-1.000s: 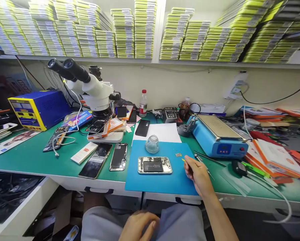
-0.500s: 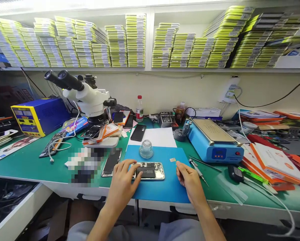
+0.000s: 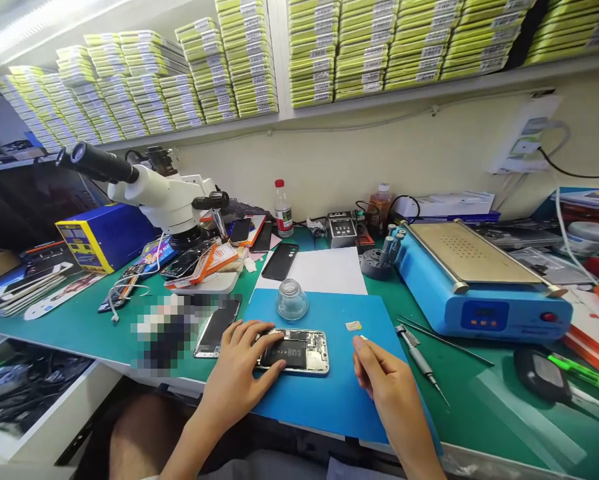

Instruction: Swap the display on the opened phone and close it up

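An opened phone lies on the blue mat, its dark battery and inner parts bare. My left hand is over the phone's left end, fingers at the far edge and thumb near the close edge, holding it. To the right, my right hand is closed in a pinch above the mat; a tiny pale bit shows at its fingertips, too small to name. Just beyond those fingertips lies a small whitish piece. A detached dark phone screen is left of the phone.
A clear glass jar stands behind the phone. Rightward are a pen-like screwdriver, a thin metal rod and a blue heating plate machine. A microscope stands back left. A black phone lies on white paper.
The view has tilted and shifted. My left fingers have settled onto the phone, with the thumb moved toward its near edge. My right hand stays pinched beside the small piece.
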`<control>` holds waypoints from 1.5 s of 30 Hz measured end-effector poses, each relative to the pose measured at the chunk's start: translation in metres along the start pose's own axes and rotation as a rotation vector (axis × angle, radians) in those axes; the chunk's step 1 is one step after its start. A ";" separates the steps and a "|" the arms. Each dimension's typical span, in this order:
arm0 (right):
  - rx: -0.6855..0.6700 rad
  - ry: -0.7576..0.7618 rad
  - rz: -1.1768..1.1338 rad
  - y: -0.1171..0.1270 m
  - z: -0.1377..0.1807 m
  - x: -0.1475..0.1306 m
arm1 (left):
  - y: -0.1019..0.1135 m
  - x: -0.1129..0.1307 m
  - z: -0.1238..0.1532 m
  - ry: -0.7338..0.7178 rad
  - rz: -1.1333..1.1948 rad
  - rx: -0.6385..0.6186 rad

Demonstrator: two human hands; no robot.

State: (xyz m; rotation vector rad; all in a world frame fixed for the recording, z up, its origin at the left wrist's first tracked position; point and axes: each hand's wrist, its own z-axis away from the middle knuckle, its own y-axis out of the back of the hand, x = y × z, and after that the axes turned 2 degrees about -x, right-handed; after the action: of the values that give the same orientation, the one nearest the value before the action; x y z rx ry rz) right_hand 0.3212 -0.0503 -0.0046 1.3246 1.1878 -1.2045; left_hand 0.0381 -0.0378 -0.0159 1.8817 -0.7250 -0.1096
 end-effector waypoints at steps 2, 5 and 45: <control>0.005 -0.005 0.006 0.000 0.000 0.000 | 0.001 0.001 0.000 0.003 0.016 0.002; 0.031 -0.013 0.017 0.001 -0.001 -0.001 | 0.003 0.001 0.000 0.004 0.052 0.017; 0.124 0.051 0.107 0.009 0.003 0.005 | 0.066 0.000 0.085 1.255 0.350 0.079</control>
State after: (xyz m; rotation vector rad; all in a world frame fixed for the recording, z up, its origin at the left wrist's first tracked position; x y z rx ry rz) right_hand 0.3306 -0.0537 -0.0093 1.5001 1.0783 -1.1889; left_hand -0.0241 -0.1232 0.0051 1.4586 -0.1427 1.2200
